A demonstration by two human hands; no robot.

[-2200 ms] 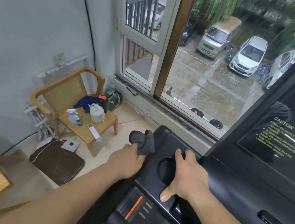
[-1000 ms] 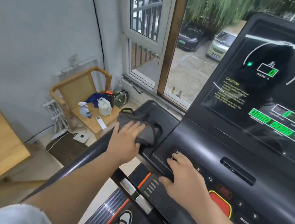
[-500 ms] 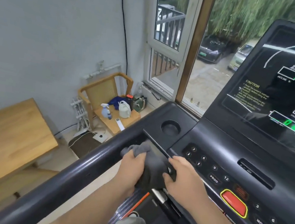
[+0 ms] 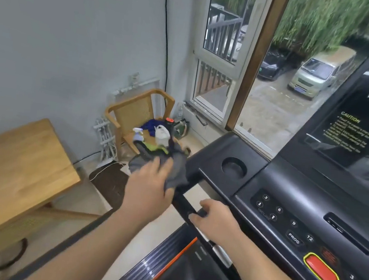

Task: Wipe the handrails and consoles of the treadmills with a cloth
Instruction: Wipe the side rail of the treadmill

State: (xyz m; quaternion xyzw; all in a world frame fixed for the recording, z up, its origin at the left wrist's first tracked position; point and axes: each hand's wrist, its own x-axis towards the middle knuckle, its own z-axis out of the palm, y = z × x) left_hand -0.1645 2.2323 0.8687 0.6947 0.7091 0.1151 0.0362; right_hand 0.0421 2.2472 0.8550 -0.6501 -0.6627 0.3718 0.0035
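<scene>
The black treadmill console [image 4: 290, 192] fills the right side, with a lit display and number keys. My left hand [image 4: 148, 189] lies on a grey cloth [image 4: 177, 174] and presses it onto the top end of the left handrail [image 4: 85, 228], beside the console's left corner. Its fingers look fairly straight, though they are blurred. My right hand [image 4: 214, 222] curls round the console's front bar [image 4: 183, 205], thumb on top. The handrail under the cloth is hidden.
A round cup holder [image 4: 234, 167] sits in the console's left wing and a red stop button [image 4: 321, 274] is near its front edge. A wooden chair [image 4: 133, 111] with bottles stands by the window. A wooden table [image 4: 9, 162] is at left.
My left hand has slid the cloth forward and to the left, from the front bar to the console's left corner. My right hand stays on the front bar.
</scene>
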